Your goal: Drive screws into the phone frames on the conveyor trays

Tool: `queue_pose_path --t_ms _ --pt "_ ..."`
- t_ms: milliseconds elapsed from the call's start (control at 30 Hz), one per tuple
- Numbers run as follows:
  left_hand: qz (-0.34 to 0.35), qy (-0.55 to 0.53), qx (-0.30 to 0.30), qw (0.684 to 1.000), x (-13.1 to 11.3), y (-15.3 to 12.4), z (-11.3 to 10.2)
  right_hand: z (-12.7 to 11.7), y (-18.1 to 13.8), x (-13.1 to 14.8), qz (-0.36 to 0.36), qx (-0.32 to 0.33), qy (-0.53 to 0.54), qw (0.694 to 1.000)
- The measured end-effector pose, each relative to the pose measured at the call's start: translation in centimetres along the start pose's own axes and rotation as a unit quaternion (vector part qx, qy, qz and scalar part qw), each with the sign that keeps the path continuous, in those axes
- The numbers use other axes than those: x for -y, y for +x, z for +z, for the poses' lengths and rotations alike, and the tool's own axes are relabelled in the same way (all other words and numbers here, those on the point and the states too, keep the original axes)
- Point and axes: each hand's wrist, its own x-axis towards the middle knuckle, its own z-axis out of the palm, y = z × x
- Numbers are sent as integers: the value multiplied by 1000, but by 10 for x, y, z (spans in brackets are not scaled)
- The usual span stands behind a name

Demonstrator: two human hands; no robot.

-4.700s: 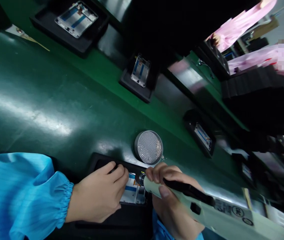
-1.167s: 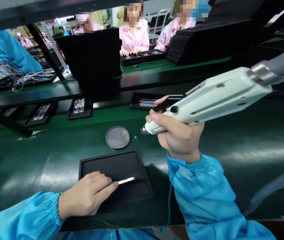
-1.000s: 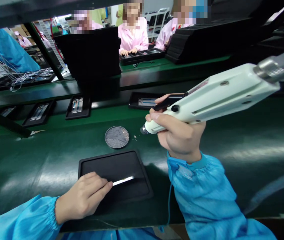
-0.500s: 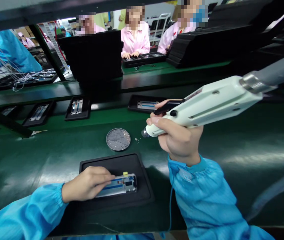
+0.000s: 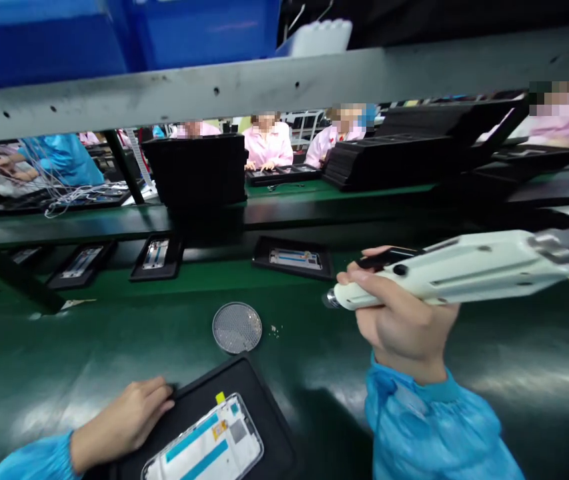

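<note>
The fingers (image 5: pixel 154 395) of the left hand (image 5: pixel 124 420) are curled on the left edge of the tray (image 5: pixel 244 381), no longer on the phone frame (image 5: pixel 204 447), now laid flat in it. The screwdriver (image 5: pixel 454 273) is kept gripped in the right hand (image 5: pixel 399 323) above the table (image 5: pixel 64 360).

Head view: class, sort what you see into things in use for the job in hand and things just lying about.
In use: screwdriver in the right hand; tray touched by the left hand; phone frame in it; screw dish.
Lying about: loose screws beside that dish; other trays farther back; tray stack beyond.
</note>
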Motion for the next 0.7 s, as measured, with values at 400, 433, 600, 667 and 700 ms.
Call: queue_pose_path --t_ms 400,433,600,667,700 --pt "-289 16 -93 953 102 174 -50 -23 26 -34 -16 -29 -91 995" --pt "-308 26 -96 946 107 197 -53 -25 28 -38 -15 -27 -101 994" --pt "-344 52 -99 932 102 272 -57 -31 36 -54 9 -5 -147 989" --pt "-323 64 -102 939 87 290 -51 -34 38 -58 24 9 -166 986" --pt "-303 69 -101 945 77 298 -47 -35 39 -59 32 17 -173 984"
